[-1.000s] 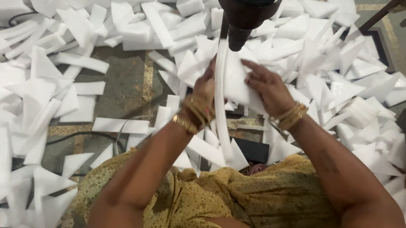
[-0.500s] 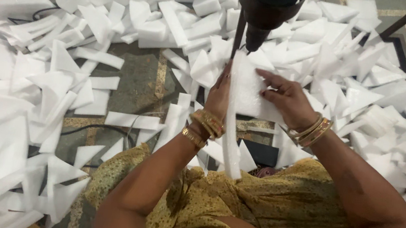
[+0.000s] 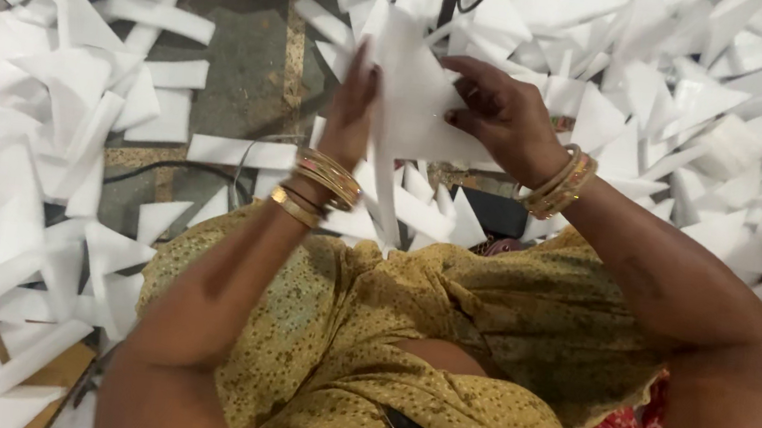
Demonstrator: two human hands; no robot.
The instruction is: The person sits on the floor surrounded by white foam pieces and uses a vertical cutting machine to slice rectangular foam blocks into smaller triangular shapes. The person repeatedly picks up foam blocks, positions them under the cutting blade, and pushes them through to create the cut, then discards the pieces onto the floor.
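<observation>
Two hands: both on one white triangular foam sheet [image 3: 417,95], held up over the lap, far of the mustard patterned garment [image 3: 405,339].
Step in hand: judged as handling or trimming a single foam piece picked out of the heap; a narrow white foam strip [image 3: 386,196] hangs from its near edge, seemingly partly parted from it.
Next move: likely calls for a steady pinch on the sheet while the strip comes free; I cannot tell how firmly the strip is attached.
Left hand [image 3: 351,112]: upright, palm against the sheet's left edge, fingers extended toward the far side, closed flat on the foam; gold bangles [image 3: 323,180] at the wrist.
Right hand [image 3: 505,114]: arched over the sheet's right side, fingers curled and pinching the foam; wrist bent, banded bracelets [image 3: 562,181] just behind it.
Arms: both forearms reach out from the body, elbows spread, the right one lower and wider.
Surroundings: white foam offcuts [image 3: 52,113] piled left, far and right; a patch of grey floor [image 3: 245,68] to the left; black cable [image 3: 178,169] near the left wrist; dark block [image 3: 499,212] under the sheet.
</observation>
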